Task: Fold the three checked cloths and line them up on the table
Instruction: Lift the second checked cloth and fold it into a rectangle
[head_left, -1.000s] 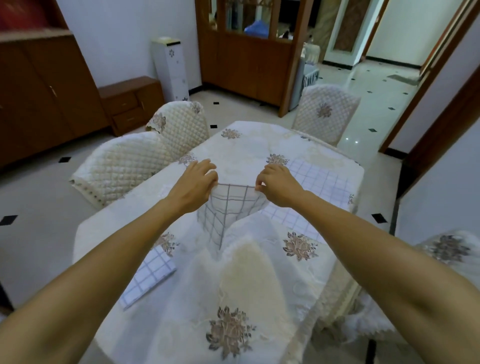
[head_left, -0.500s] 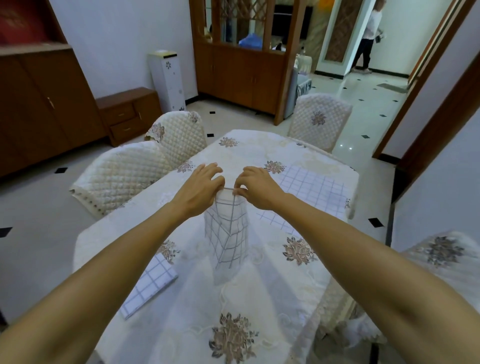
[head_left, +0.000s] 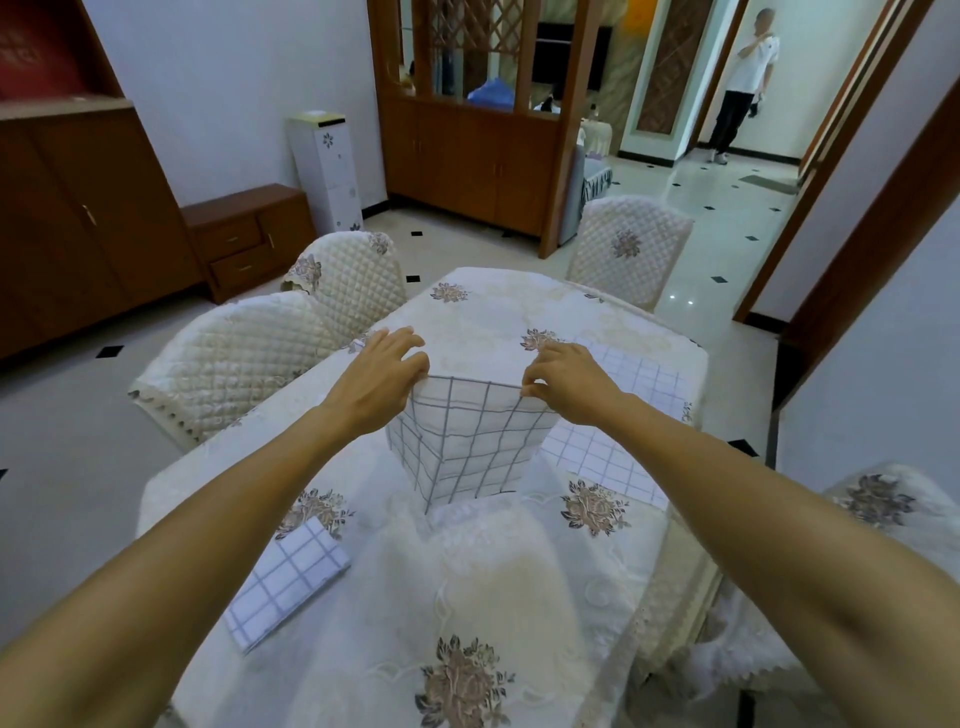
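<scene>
Head view: a checked hanging cloth (head_left: 467, 441) droops over the middle of the tabletop (head_left: 483, 322), its lower end reaching the flowered cover. The left hand (head_left: 379, 374) pinches its upper left corner and the right hand (head_left: 566, 379) its upper right. A folded cloth (head_left: 285, 587) lies near the left edge. A flat cloth (head_left: 628, 384) lies spread to the right. Quilted chairs (head_left: 234, 358) stand beside the table.

Left hand (head_left: 382, 376) and right hand (head_left: 569, 379) parted, spreading the checked cloth (head_left: 467, 441) wider.
</scene>
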